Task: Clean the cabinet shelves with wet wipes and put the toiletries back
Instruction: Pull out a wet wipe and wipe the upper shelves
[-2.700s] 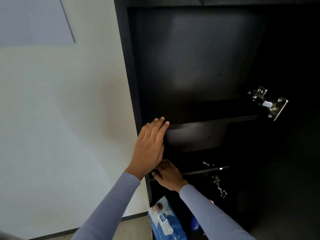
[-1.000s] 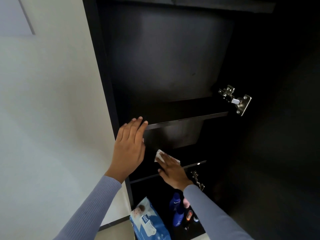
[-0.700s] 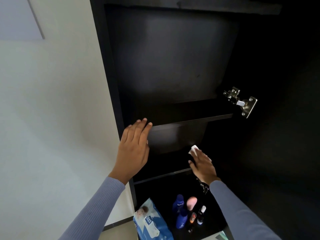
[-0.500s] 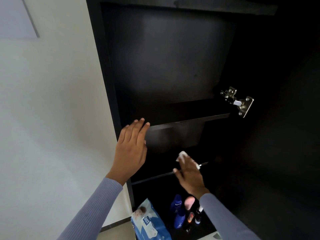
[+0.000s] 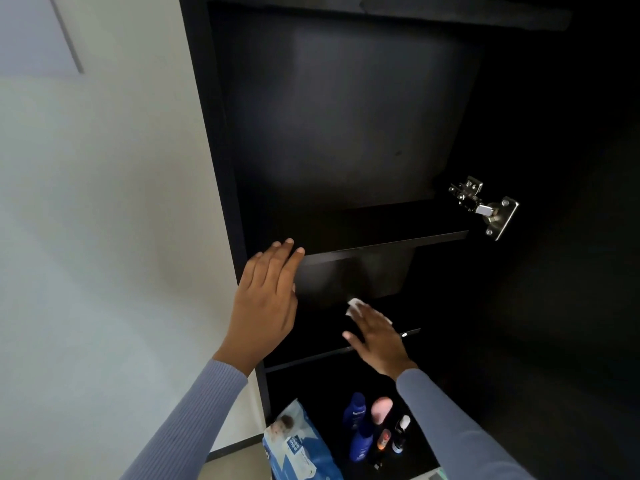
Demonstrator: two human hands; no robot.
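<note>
Nearest the camera, below both wrists, a blue pack of wet wipes lies at the foot of the black cabinet, and just to its right a cluster of toiletries stands on the cabinet's dark bottom: two blue bottles, a pink-capped container and a small dark bottle with a white cap. All of these sit well below the fingers of either hand. Up from there, the right hand lies palm down on the lower shelf, its fingers straight and spread, thumb out to the left, pressing a white wipe flat against the shelf; a corner of the wipe shows beyond the fingertips. To the left and a little higher, the left hand is laid flat with fingers straight and close together, holding nothing, its fingertips touching the left end of the upper shelf's front edge where that meets the cabinet's side panel. Farther off, up and to the right of both hands, a metal hinge is fixed at the cabinet's right side. Behind the left hand's side stretches a pale wall.
</note>
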